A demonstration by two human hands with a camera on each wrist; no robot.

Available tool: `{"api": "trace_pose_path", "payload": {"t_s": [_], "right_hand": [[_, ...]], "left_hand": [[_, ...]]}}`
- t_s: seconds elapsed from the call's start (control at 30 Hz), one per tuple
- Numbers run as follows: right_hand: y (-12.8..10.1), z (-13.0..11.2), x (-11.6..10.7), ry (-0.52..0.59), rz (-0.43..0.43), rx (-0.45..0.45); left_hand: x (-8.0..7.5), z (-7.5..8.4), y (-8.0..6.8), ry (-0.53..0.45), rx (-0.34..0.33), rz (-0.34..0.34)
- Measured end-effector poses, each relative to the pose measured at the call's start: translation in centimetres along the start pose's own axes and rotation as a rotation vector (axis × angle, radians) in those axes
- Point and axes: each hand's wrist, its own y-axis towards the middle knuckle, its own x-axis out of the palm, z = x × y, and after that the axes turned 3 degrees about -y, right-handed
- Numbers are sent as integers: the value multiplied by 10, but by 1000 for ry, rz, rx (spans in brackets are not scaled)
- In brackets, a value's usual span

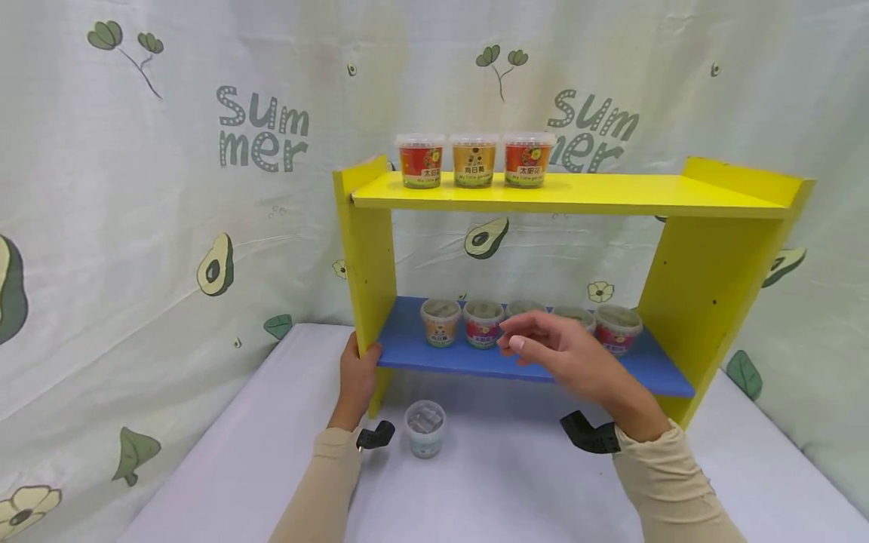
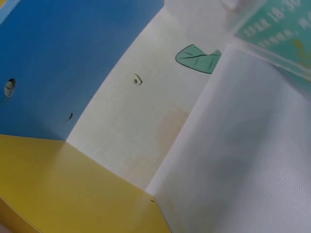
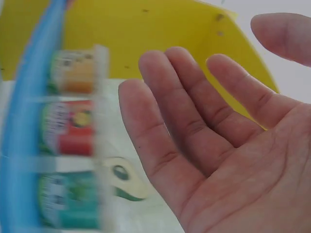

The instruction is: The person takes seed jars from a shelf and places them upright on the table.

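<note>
My left hand (image 1: 356, 379) grips the front edge of the left yellow side panel (image 1: 369, 264) of a two-tier shelf, its thumb on the inner side at the level of the blue board (image 1: 468, 366). Before the blue board hovers my right hand (image 1: 570, 353), fingers loosely bent and holding nothing. In the right wrist view its palm and fingers (image 3: 160, 111) are spread apart from the cups. Several lidded plastic cups stand in a row on that board, among them an orange-labelled cup (image 1: 440, 324) and a pink-labelled cup (image 1: 483, 326); the right hand partly hides others.
Three labelled cups, red (image 1: 422, 164), orange (image 1: 474, 164) and red (image 1: 526, 164), stand on the yellow top board (image 1: 611, 188). Under the shelf's front left, another cup (image 1: 425, 434) stands on the white table (image 1: 516, 483). A patterned curtain (image 1: 285, 226) hangs behind.
</note>
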Motion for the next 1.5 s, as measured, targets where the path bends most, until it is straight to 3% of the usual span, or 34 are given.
{"api": "trace_pose_path", "payload": {"t_s": [0.13, 0.37, 0.53, 0.7, 0.77, 0.9, 1.03, 1.17, 1.3, 1.5], "right_hand": [[-1, -21, -25, -47, 50, -42], [-2, -64, -68, -184, 169, -55], [5, -91, -90, -224, 211, -125], [14, -109, -107, -135, 212, -164], [19, -113, -116, -44, 232, -158], [29, -121, -136, -61, 293, -81], [46, -124, -151, -49, 293, -30], [71, -124, -159, 16, 269, 26], [93, -120, -166, -32, 236, 182], [116, -114, -172, -115, 112, 369]], "left_hand": [[1, 1, 2, -9, 17, -4], [-1, 2, 0, 0, -11, -9], [-3, 5, 3, -3, -1, -20], [-1, 7, 6, 0, 18, -3], [2, 6, 8, 0, 24, -5], [15, 1, 13, -11, 31, -39], [20, -1, 13, -17, 34, -35], [9, 4, 10, 15, 37, -7], [-3, 3, 7, 31, 42, 9], [-6, -1, 2, 37, 30, 7]]}}
